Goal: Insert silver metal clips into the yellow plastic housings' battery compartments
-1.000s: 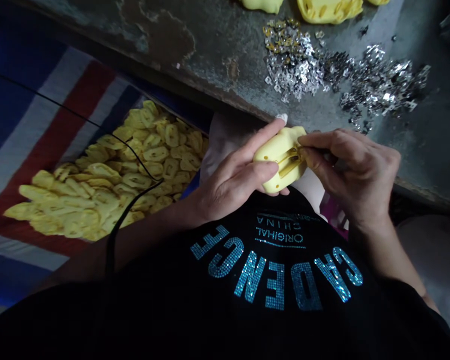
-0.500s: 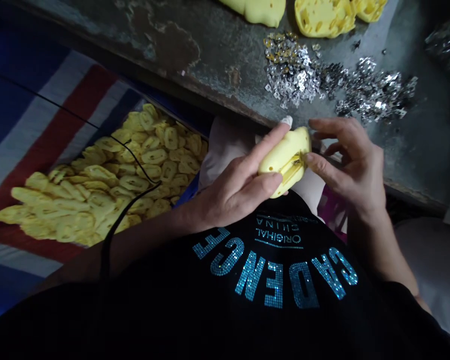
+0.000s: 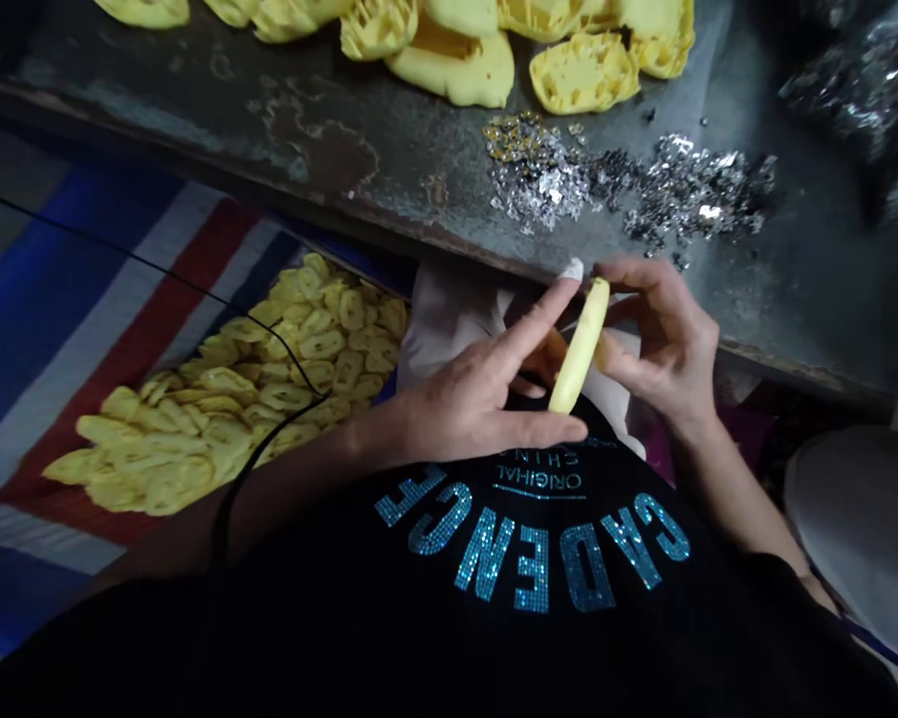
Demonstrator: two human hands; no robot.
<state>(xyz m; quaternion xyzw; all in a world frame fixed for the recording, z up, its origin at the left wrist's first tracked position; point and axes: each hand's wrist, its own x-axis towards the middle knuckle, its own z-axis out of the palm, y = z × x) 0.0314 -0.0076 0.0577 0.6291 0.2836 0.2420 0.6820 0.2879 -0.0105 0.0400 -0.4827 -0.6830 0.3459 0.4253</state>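
Between my two hands is a smooth yellow plastic shell piece (image 3: 582, 349), turned so that its narrow edge faces up. My left hand (image 3: 471, 394) cradles it from the left: the index finger, with a white wrap on its tip, reaches toward the upper end, and the thumb stretches along the lower end. Its other fingers are partly hidden behind the piece. From the right, my right hand (image 3: 666, 334) grips it, thumb against the side and curled fingers near the top. The face with the slot is hidden. Just beyond, small shiny metal clips (image 3: 546, 184) lie heaped on the worktable (image 3: 389, 165).
More yellow shells (image 3: 584, 75) line the back of the worktable. A clear plastic bag (image 3: 868, 110) of shiny parts lies at right. Left and below, many yellow pieces (image 3: 224, 389) are piled on a striped sheet (image 3: 187, 249). A black cord (image 3: 187, 284) crosses above them.
The yellow shell has been turned from its slotted face to its edge. My left thumb has moved off its face, and my right hand has closed in. The view has shifted, showing more worktable.
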